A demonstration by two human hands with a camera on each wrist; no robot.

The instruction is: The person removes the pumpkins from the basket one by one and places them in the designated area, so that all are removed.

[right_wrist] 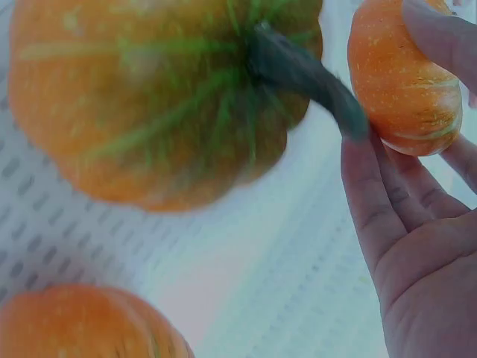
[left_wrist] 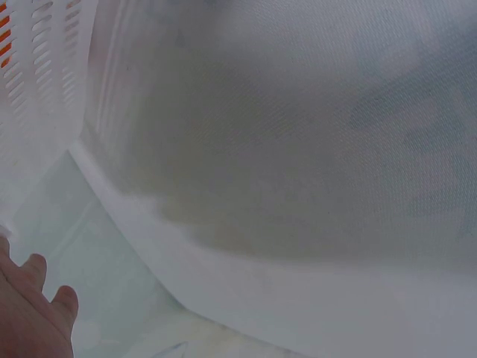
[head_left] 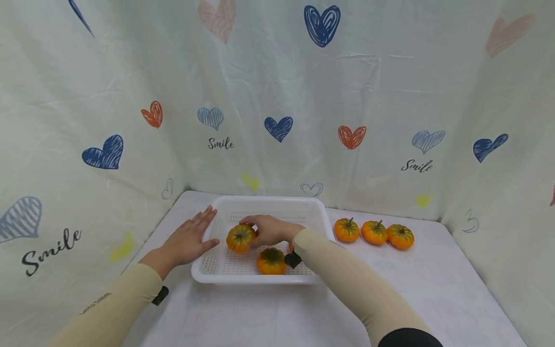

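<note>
A white perforated plastic basket (head_left: 256, 279) sits on the table with small orange pumpkins in it. My right hand (head_left: 274, 230) grips one pumpkin (head_left: 240, 238) at the basket's left side, thumb and fingers around it; the right wrist view shows this pumpkin (right_wrist: 402, 93) in the hand. Nearer the front wall lies a second pumpkin (head_left: 270, 262) with a dark green top. A third one (head_left: 291, 246) is mostly hidden behind my right wrist. My left hand (head_left: 188, 241) is at the basket's left rim, fingers extended and thumb spread over the edge.
Three more pumpkins stand in a row on the table right of the basket: one nearest it (head_left: 346, 231), a middle one (head_left: 374, 233) and an outer one (head_left: 400, 237). A white curtain (head_left: 277, 164) printed with hearts encloses the table's back and sides.
</note>
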